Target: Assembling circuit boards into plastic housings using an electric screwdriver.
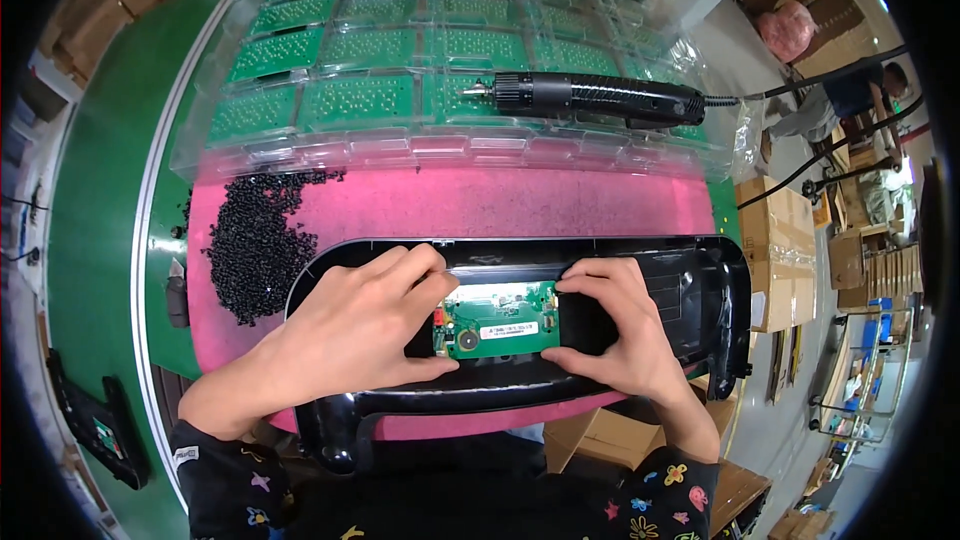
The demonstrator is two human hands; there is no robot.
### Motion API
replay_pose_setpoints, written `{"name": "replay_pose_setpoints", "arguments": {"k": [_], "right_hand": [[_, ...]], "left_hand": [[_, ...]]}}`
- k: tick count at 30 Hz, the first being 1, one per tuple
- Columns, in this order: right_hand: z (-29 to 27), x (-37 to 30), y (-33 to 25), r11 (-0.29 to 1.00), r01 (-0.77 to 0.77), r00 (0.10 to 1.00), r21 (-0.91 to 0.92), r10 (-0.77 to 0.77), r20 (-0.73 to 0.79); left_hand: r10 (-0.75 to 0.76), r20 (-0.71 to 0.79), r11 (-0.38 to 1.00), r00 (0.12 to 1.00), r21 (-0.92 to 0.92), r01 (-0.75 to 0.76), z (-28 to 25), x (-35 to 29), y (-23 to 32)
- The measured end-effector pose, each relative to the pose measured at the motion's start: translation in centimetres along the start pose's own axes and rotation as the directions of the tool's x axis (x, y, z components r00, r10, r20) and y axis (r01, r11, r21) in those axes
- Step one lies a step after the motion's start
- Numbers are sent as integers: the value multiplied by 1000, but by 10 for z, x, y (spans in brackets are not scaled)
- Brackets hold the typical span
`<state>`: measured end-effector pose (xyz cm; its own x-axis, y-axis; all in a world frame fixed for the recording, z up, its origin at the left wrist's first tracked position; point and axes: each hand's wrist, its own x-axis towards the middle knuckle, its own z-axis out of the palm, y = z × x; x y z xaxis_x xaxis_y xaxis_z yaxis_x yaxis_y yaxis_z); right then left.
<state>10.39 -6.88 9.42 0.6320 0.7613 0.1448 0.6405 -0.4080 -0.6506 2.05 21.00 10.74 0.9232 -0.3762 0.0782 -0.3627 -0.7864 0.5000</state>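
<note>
A green circuit board (510, 318) with a white label and a round black part lies in the middle of a long black plastic housing (520, 390). My left hand (375, 315) grips the board's left end, thumb at the near corner and fingers at the far one. At the right end, my right hand (620, 325) holds it the same way, with thumb and fingers at its two corners. The housing rests on a pink mat, its hollow side facing up. Whether the board touches the housing floor is hard to tell.
A heap of small black screws (255, 245) covers the mat's left part. Beyond the pink mat (500, 202), clear plastic trays hold several green boards (355, 98), with a black electric screwdriver (600, 98) lying across them. Cardboard boxes (775, 255) stand at right; another black housing (100, 420) lies at far left.
</note>
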Motion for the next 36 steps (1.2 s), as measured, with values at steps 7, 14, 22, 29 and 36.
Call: {"name": "replay_pose_setpoints", "arguments": {"k": [7, 14, 22, 29, 36], "right_hand": [[1, 1, 0, 999, -20, 1000, -33, 20, 5], [2, 0, 0, 999, -36, 999, -39, 37, 22], [3, 0, -2, 998, -36, 999, -55, 38, 32], [3, 1, -8, 992, -53, 998, -111, 58, 38], [-16, 12, -36, 974, -183, 969, -136, 202, 141]], "left_hand": [[8, 4, 999, 1000, 37, -8, 1, 0, 0], [-8, 8, 999, 1000, 44, 8, 2, -1, 0], [20, 17, 998, 1000, 56, -21, 4, -4, -3], [14, 35, 993, 999, 119, -18, 8, -8, -1], [54, -189, 995, 981, 89, -38, -11, -20, -11]]}}
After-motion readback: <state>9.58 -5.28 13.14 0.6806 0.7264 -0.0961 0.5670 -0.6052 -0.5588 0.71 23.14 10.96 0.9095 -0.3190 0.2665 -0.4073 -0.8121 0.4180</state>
